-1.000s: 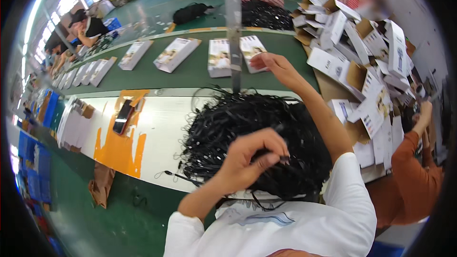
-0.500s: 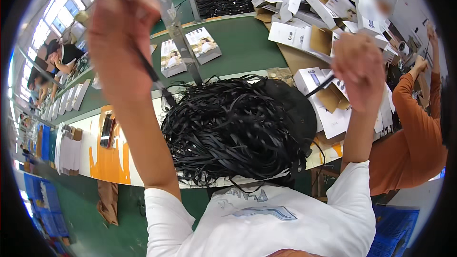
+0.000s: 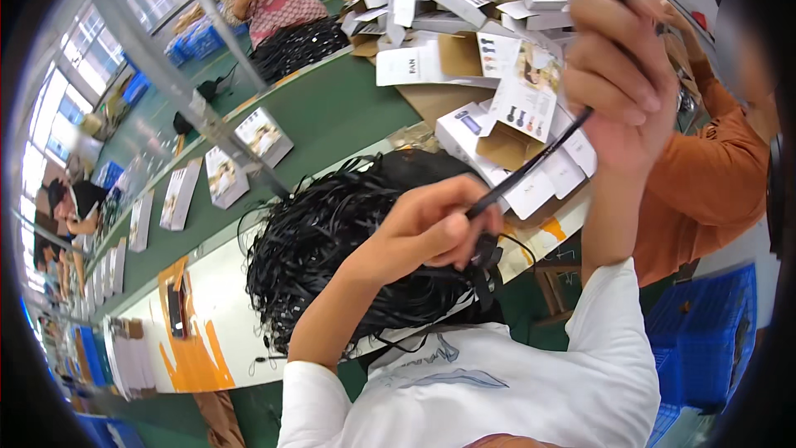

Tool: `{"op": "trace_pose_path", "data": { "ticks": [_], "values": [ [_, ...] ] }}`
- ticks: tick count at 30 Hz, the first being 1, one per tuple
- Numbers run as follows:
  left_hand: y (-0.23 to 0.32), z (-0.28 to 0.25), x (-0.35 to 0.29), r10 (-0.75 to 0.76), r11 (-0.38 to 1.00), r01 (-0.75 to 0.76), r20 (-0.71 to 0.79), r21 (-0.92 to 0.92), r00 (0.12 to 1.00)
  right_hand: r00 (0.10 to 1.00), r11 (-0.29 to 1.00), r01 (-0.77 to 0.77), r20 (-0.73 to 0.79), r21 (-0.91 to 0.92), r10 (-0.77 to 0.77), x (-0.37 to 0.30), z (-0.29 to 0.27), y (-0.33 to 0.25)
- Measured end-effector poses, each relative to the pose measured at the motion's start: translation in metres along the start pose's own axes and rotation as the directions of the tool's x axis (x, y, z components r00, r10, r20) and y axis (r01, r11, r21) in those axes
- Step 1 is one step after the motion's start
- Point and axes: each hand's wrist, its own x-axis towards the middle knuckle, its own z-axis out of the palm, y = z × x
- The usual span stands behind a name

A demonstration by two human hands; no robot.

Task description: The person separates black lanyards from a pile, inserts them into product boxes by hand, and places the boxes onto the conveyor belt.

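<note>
Nearly straight black cord (image 3: 517, 175) | fingers (image 3: 609, 75) curled | glossy tangled strands (image 3: 323, 270)

White T-shirt (image 3: 555, 373) with a blue-grey chest print (image 3: 460, 379)

The wearer's top is plain white, its cloth creased softly across the front. The print is a long, slim, wavy shape, tapering toward its ends, filled in pale blue-grey and edged by a darker line. Above it in the view sits lettering (image 3: 431, 354) in similar muted tones, partly lost in the folds. The left sleeve (image 3: 315, 402) and right sleeve (image 3: 613, 311) are short, loose and white like the body of the shirt, each ending in a plain hem. Both forearms, the left hand (image 3: 419, 232) and the right hand (image 3: 622, 75) are bare.
</note>
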Motion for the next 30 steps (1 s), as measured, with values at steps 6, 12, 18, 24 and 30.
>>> {"op": "trace_pose_path", "data": {
  "ticks": [6,12,18,24,30],
  "values": [
    [0.002,0.019,0.012,-0.068,0.816,0.115,-0.103,0.567,0.992,0.966,0.599,-0.234,-0.255,-0.766,0.050,-0.109,-0.047,0.045],
    [0.006,0.029,0.055,0.092,0.055,-0.140,0.134,0.989,0.987,0.824,0.682,-0.547,-0.458,-0.486,0.334,-0.146,-0.042,0.105],
    [-0.031,0.005,0.074,0.056,0.257,0.083,-0.101,0.963,0.993,0.633,0.688,-0.300,-0.677,-0.661,-0.375,-0.176,-0.070,0.086],
    [-0.100,-0.007,0.081,0.078,0.429,0.128,-0.178,0.894,0.981,0.395,0.904,0.056,-0.822,-0.425,-0.411,-0.155,-0.102,0.103],
    [-0.070,-0.012,0.047,-0.041,0.470,0.302,-0.321,0.830,0.946,0.403,0.979,0.052,-0.893,-0.195,-0.200,-0.163,-0.167,0.093]
  ]
}}
